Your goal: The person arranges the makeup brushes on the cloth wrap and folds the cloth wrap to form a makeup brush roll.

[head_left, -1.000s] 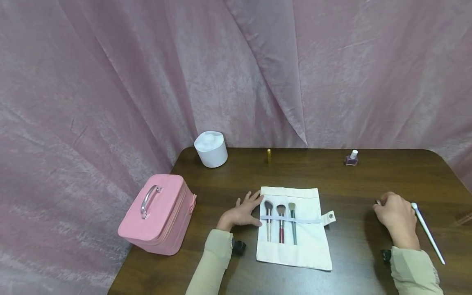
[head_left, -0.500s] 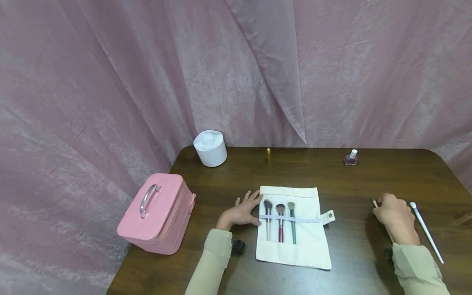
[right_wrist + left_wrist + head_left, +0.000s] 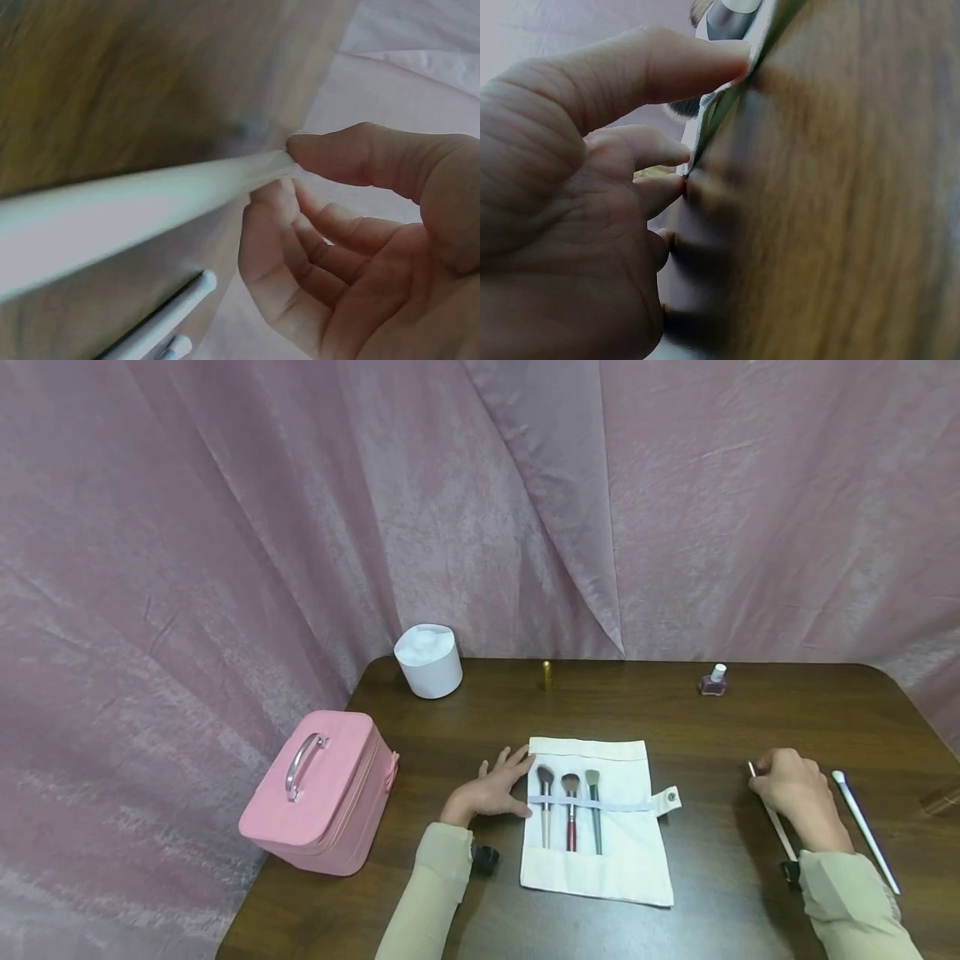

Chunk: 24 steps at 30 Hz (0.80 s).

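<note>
- While the right hand [image 3: 800, 797] pinches a white stick [image 3: 150, 210] between thumb and forefinger, the relation that seems to matter most is the gap to the cloth [image 3: 632, 845]: it lies to the left of those fingers, well apart, across bare table [image 3: 712, 852].
- The stick's long axis slants, far end to the left and near end back to the right; the three brushes [image 3: 572, 838] under the cloth's band [image 3: 630, 809] point almost straight away from the person, so matching them would, I judge, take a small turn.
- The fingers grip near the stick's far end, its length running back along the left side of the hand towards the wrist; whether it touches the table I cannot tell.
- The left hand [image 3: 489, 790] is nearer the cloth, fingers spread, thumb and fingertips touching its left edge.
- A second stick [image 3: 866, 832] lies just to the right of the right hand, ungripped.
</note>
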Each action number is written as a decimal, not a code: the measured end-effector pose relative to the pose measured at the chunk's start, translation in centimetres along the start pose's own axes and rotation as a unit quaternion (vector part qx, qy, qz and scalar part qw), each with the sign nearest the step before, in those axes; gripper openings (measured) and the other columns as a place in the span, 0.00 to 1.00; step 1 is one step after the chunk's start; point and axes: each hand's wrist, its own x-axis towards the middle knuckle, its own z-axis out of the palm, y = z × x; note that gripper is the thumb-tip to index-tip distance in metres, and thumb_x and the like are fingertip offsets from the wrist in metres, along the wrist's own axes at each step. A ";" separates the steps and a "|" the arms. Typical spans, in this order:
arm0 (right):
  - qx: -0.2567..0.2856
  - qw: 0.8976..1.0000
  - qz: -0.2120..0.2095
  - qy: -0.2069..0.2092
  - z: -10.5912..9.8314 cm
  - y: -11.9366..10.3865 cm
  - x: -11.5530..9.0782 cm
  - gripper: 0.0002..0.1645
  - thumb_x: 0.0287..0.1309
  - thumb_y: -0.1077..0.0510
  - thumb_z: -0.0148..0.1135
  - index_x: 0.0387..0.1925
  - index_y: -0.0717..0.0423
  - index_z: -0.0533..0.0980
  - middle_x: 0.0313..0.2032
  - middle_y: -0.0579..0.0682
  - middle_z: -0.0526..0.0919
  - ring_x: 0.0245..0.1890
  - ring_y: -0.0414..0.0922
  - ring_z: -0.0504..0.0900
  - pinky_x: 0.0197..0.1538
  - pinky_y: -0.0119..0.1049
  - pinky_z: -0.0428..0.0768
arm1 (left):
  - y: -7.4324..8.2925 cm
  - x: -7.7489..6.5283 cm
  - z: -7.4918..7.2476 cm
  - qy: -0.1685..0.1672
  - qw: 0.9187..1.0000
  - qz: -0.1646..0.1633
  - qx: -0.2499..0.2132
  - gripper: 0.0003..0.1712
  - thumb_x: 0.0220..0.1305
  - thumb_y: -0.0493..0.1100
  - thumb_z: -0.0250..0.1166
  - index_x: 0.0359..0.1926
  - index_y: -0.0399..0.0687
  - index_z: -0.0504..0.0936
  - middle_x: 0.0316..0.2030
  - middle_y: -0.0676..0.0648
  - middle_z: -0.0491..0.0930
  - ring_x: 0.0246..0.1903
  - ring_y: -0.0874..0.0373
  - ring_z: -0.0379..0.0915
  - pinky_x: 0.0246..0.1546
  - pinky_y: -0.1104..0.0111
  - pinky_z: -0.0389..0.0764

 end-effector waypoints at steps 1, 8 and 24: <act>0.004 1.000 -0.008 0.006 0.0 -0.2 0.0 0.21 0.55 0.63 0.64 0.45 0.79 0.75 0.37 0.72 0.82 0.35 0.68 0.79 0.32 0.55 0.75 | 0.0 0.0 0.0 0.001 1.000 0.000 -0.002 0.53 0.61 0.44 0.73 0.80 0.47 0.52 0.81 0.49 0.40 0.78 0.46 0.25 0.72 0.41 0.31; 0.046 0.994 -0.041 0.087 0.4 -1.7 -0.5 0.15 0.58 0.64 0.62 0.41 0.76 0.79 0.34 0.66 0.85 0.33 0.60 0.81 0.29 0.43 0.72 | 0.1 -0.1 0.0 0.001 1.000 0.002 -0.006 0.53 0.61 0.44 0.73 0.80 0.47 0.52 0.81 0.48 0.40 0.78 0.46 0.25 0.72 0.41 0.31; 0.153 0.947 -0.013 0.281 1.3 -4.2 0.3 0.14 0.55 0.64 0.63 0.42 0.69 0.83 0.28 0.55 0.87 0.21 0.17 0.66 0.33 0.32 0.66 | 0.2 -0.4 -0.1 -0.002 1.000 0.006 0.002 0.53 0.62 0.43 0.72 0.81 0.47 0.51 0.81 0.49 0.39 0.78 0.46 0.25 0.72 0.40 0.31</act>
